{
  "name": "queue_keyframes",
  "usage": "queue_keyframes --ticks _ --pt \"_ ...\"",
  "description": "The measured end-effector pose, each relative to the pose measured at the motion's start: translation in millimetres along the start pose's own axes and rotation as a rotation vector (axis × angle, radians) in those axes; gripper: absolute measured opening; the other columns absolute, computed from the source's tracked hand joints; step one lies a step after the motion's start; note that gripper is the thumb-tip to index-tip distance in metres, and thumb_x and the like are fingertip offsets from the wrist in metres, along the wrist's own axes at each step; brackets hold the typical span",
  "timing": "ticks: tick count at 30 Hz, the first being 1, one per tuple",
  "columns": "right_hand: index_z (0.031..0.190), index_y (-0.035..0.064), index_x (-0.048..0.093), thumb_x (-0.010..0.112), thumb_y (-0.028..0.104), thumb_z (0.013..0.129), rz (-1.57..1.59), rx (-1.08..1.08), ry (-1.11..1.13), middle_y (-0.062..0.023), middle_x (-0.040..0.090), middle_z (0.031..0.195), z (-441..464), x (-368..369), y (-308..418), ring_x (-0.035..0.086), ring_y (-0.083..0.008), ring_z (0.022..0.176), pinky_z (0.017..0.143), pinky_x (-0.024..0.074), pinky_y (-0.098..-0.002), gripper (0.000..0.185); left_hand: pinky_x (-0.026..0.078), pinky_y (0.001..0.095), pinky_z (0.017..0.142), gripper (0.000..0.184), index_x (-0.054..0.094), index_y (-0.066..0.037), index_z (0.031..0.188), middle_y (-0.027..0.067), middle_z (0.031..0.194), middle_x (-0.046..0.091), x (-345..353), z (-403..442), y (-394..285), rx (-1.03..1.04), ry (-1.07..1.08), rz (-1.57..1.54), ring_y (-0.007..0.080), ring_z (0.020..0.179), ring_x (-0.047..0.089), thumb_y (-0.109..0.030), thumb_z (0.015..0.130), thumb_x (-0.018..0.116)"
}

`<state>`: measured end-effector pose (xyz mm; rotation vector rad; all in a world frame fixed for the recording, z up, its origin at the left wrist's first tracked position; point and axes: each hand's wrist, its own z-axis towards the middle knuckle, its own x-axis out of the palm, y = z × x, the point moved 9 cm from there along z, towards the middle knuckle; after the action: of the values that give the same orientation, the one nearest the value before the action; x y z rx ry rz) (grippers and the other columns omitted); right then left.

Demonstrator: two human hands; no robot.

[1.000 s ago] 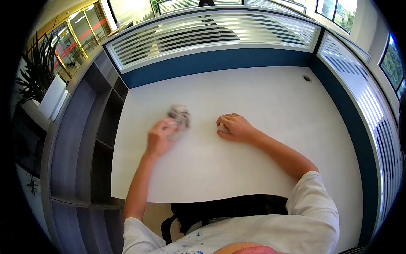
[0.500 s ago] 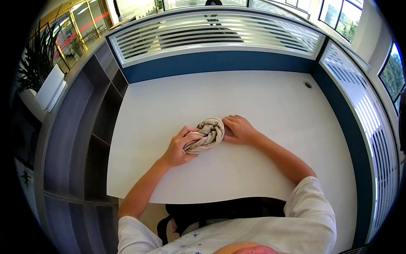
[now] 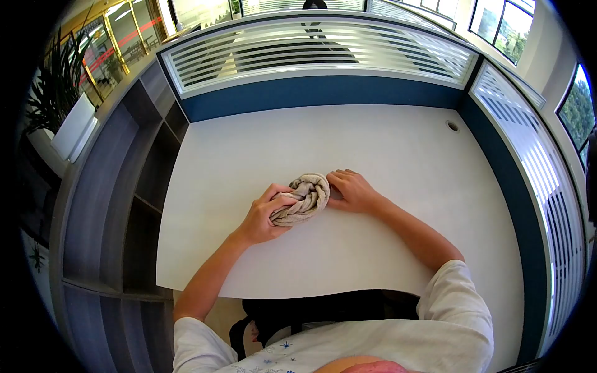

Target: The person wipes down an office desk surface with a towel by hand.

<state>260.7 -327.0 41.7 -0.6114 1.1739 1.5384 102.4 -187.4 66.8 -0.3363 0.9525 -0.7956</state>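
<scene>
A beige and grey bundle of twisted cloth (image 3: 305, 202) rests on the white desk (image 3: 348, 261) near its middle. My left hand (image 3: 266, 216) grips the bundle from the left, with fingers over its top and the thumb at its lower side. On the other side, my right hand (image 3: 352, 191) lies at the bundle's right edge with curled fingers. Its fingertips and thumb are close to the cloth, and whether they pinch anything is hidden.
Blue partitions (image 3: 267, 94) with striped glass border the desk at the back and right. Dark shelving (image 3: 99, 205) stands along the left, with a plant in a white planter (image 3: 74, 128) on it. A cable hole (image 3: 453, 126) is at the back right.
Since the first frame, my left hand has brought the bundle rightward and nearer, beside my right hand. Between the last two frames the hands and bundle look almost still.
</scene>
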Motion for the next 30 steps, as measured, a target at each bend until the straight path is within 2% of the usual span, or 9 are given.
queue_keyframes --ticks 16,19,22,25,26,29,30 --pt "0.110 0.0049 0.064 0.077 0.034 0.092 -0.024 0.009 0.007 -0.0157 0.072 0.104 0.2 1.0 -1.4 0.069 -0.0378 0.102 0.094 0.0539 -0.0490 0.036 0.064 0.0417 0.092 0.056 0.074 -0.010 0.122 0.0144 0.138 0.064 1.1 -0.1 2.8 -0.020 0.008 0.033 0.0337 0.113 0.075 -0.004 0.070 0.094" --pt "0.110 0.0051 0.064 0.077 0.034 0.092 -0.024 0.009 0.007 -0.0157 0.072 0.105 1.0 -0.3 0.0 0.069 -0.0379 0.102 0.094 0.0539 -0.0488 0.036 0.061 0.0425 0.098 0.059 0.072 -0.009 0.122 0.0153 0.137 0.065 -2.5 2.5 -8.5 -0.018 0.049 0.020 0.0327 0.120 0.071 -0.007 0.069 0.097" --pt "0.108 0.0060 0.064 0.076 0.034 0.093 -0.035 -0.001 -0.007 -0.0145 0.072 0.104 -0.5 2.0 -3.5 0.069 -0.0369 0.100 0.093 0.0540 -0.0478 0.034 0.064 0.0439 0.092 0.059 0.069 -0.011 0.125 0.0120 0.139 0.063 -3.8 4.3 -15.1 0.024 0.105 0.178 0.0334 0.113 0.073 -0.009 0.072 0.095" --pt "0.105 0.0074 0.063 0.075 0.034 0.095 -0.004 0.054 0.013 -0.0124 0.072 0.100 -1.6 4.8 -7.0 0.069 -0.0347 0.097 0.091 0.0540 -0.0461 0.031 0.064 0.0444 0.092 0.059 0.068 -0.011 0.126 0.0110 0.136 0.063 -26.4 1.7 18.3 -0.076 -0.011 0.205 0.0349 0.115 0.071 -0.008 0.074 0.094" --pt "0.103 0.0079 0.063 0.075 0.034 0.096 0.015 0.087 0.032 -0.0116 0.072 0.098 -2.8 5.4 -7.6 0.069 -0.0339 0.096 0.091 0.0539 -0.0454 0.029 0.062 0.0436 0.093 0.056 0.068 -0.008 0.126 0.0133 0.132 0.064 -37.4 -3.0 35.9 -0.137 -0.058 0.172 0.0383 0.114 0.070 -0.009 0.076 0.094" --pt "0.101 0.0089 0.062 0.073 0.032 0.098 -0.012 0.099 0.048 -0.0100 0.071 0.095 -1.3 4.8 -6.0 0.068 -0.0314 0.094 0.089 0.0538 -0.0443 0.025 0.058 0.0446 0.096 0.056 0.066 -0.003 0.127 0.0151 0.129 0.064 -76.4 -18.5 87.0 -0.225 -0.267 0.300 0.0406 0.115 0.067 -0.009 0.078 0.093" --pt "0.101 0.0089 0.062 0.073 0.031 0.098 -0.009 0.097 0.048 -0.0100 0.071 0.095 -0.6 4.2 -5.0 0.068 -0.0315 0.093 0.089 0.0537 -0.0442 0.024 0.057 0.0452 0.098 0.056 0.066 -0.002 0.128 0.0161 0.130 0.062 -92.6 -28.5 112.5 -0.326 -0.335 0.346 0.0410 0.116 0.066 -0.009 0.079 0.092"
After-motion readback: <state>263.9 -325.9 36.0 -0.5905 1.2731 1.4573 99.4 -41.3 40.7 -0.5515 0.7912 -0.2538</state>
